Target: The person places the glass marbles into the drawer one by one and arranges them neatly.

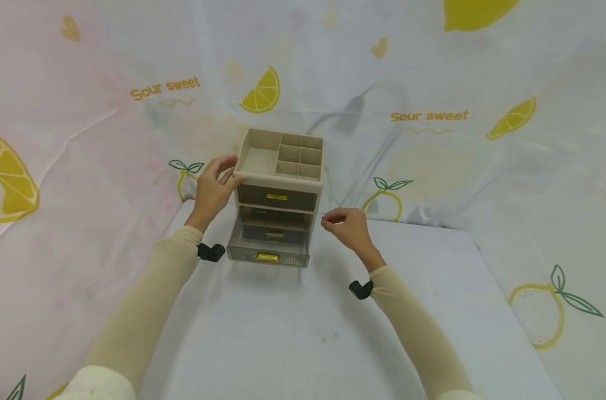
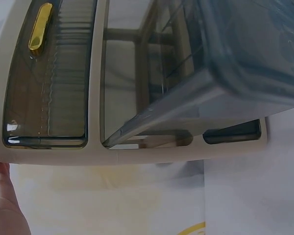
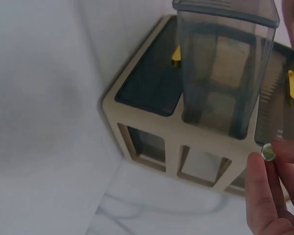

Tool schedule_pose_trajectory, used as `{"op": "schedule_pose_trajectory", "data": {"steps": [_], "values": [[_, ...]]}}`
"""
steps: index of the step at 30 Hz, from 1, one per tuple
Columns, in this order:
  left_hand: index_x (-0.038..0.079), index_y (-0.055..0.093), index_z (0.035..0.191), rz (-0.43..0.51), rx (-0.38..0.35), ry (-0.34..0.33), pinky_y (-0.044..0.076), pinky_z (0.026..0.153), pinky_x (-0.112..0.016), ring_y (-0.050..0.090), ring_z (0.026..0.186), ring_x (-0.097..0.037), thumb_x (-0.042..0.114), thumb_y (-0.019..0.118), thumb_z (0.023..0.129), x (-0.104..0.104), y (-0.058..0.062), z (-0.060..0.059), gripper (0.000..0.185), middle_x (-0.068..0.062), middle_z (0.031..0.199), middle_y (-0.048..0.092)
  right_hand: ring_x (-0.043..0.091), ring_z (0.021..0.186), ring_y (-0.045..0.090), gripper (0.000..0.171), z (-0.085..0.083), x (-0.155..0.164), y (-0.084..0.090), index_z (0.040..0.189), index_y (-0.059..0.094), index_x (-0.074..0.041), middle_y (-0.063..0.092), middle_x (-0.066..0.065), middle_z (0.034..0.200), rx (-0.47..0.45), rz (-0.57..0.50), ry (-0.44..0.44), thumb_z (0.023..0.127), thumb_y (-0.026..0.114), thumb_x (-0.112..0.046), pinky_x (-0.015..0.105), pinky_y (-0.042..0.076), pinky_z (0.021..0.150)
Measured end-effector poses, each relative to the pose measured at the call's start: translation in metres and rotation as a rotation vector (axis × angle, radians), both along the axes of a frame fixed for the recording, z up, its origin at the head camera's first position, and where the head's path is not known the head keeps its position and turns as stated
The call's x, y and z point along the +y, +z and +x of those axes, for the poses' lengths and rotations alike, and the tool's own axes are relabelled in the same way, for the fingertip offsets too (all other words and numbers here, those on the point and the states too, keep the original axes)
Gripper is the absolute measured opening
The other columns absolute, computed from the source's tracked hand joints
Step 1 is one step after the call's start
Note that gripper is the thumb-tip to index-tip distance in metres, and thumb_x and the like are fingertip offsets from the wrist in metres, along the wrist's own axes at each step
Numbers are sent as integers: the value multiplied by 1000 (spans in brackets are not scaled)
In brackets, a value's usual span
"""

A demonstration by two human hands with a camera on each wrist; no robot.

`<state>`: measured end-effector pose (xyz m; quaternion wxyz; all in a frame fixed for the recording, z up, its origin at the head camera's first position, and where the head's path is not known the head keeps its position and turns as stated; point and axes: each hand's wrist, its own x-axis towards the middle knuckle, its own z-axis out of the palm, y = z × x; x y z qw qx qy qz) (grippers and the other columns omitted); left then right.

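Note:
A beige drawer organizer (image 1: 280, 166) with an open compartment tray on top stands at the back of the table. Its top drawer (image 1: 276, 196) is closed. The smoky clear middle drawer (image 1: 269, 247) with a gold handle is pulled far out (image 3: 225, 63). My left hand (image 1: 230, 171) grips the organizer's top left corner, thumb on the front; only its edge (image 2: 2, 196) shows in the left wrist view. My right hand (image 1: 326, 221) hovers just right of the organizer and pinches a small round silvery piece (image 3: 268, 153) between thumb and fingertip.
The organizer stands on a white tabletop (image 1: 303, 333), backed and flanked by a lemon-print cloth (image 1: 422, 116). The table's right edge (image 1: 502, 300) runs diagonally toward me. Black wrist mounts (image 1: 361, 289) sit on both sleeves.

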<state>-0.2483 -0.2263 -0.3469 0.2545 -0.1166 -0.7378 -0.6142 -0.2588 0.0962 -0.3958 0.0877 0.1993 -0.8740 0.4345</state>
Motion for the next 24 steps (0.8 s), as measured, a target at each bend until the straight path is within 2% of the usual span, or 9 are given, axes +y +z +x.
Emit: {"op": "schedule_pose_trajectory", "data": {"steps": [9,15,19,24], "values": [[-14,51,129,-6,-8,12,44,109,-36,49,126,-35,-7,72,84,1,2,0,50,-27,130,52,17,81,70,9,9,-30,3,90,78,-4,74,4,88,-31,-81,83,81,78,-9,33,62,70],[-15,51,129,-5,7,11,43,109,-39,49,126,-37,-8,71,84,2,2,1,50,-28,129,51,15,79,69,8,16,-47,-4,89,77,-4,73,2,88,-40,-108,121,82,76,-8,29,62,68],[-15,51,129,-11,9,10,43,109,-39,49,126,-36,-7,72,84,2,1,1,50,-28,130,51,12,78,68,6,21,-55,-9,88,77,-6,71,1,88,-54,-92,141,83,76,-7,25,61,68],[-15,51,129,-14,15,11,42,110,-39,49,126,-37,-7,71,84,1,-1,1,50,-27,130,51,12,76,68,9,30,-63,-15,91,76,-2,70,3,91,-49,-38,211,84,75,-7,23,60,68]]}}
